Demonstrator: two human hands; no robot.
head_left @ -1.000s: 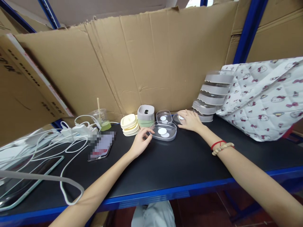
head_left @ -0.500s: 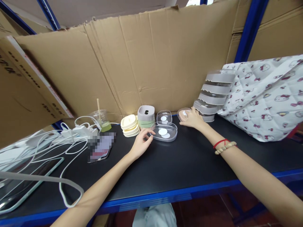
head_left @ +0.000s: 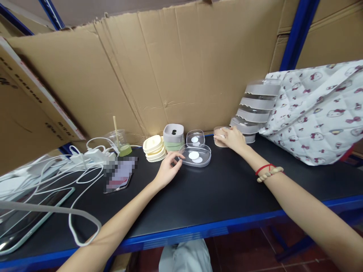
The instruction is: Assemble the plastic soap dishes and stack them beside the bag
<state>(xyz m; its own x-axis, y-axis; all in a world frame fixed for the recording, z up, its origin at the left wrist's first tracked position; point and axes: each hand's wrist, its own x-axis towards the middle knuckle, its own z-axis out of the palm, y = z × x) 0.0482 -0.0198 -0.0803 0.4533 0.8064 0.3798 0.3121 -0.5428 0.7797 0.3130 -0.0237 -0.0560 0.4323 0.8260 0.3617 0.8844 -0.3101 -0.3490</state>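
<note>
My left hand (head_left: 169,169) rests near the middle of the black table, fingers loosely curved and apart. Its fingertips meet the left edge of a large see-through oval lid (head_left: 202,162) with white round stickers. My right hand (head_left: 235,139) is closed over a small beige container (head_left: 220,142) with a see-through top, fingers across it. Behind the large lid sits a smaller see-through lid (head_left: 195,135) with a sticker. Left of it stand stacked grey and green pieces (head_left: 173,138) with a slot on top, beside cream-coloured stacked pieces (head_left: 154,149).
A leaning stack of grey trays with see-through covers (head_left: 259,102) stands beside a patterned quilted bag (head_left: 317,113). On the left lie a phone (head_left: 121,173), white cables (head_left: 85,177) and a cup with a straw (head_left: 124,149). Cardboard (head_left: 184,75) closes off the back.
My right hand has lowered the beige container flatter onto the table, its fingers now further over it. My left hand stays at the large lid. The view has shifted slightly.
</note>
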